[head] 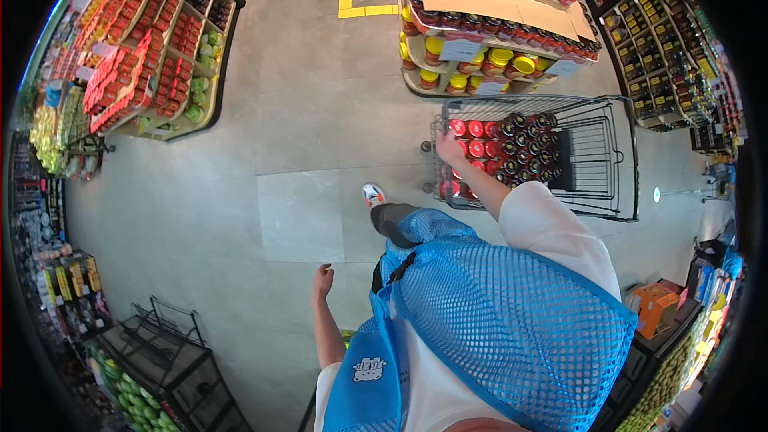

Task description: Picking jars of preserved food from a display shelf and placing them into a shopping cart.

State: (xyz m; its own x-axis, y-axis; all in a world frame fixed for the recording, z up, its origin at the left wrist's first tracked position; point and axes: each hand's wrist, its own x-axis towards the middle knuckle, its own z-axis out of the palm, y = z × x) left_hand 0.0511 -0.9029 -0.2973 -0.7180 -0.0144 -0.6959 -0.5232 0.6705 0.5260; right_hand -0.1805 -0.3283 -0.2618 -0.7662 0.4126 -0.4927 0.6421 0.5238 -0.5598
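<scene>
My right hand (447, 147) is closed around the left end of a metal wire shopping cart (594, 159), at the rim of its basket. Packed in the cart are several jars with red lids (476, 129) and several jars with black lids (523, 149). My forearm passes over some of them and hides them. A dark panel (563, 159) stands to the right of the jars inside the cart. My left hand (323, 281) hangs free over the grey tiled floor (300, 210), holding nothing, its fingers loosely bent.
Beyond the cart stands a display (444, 63) of jars, some yellow-lidded. Shelves of red-packed goods (174, 87) rise at far left, shelves of dark packages (654, 30) at far right. A black rack (174, 366) is at lower left, an orange box (654, 309) at lower right.
</scene>
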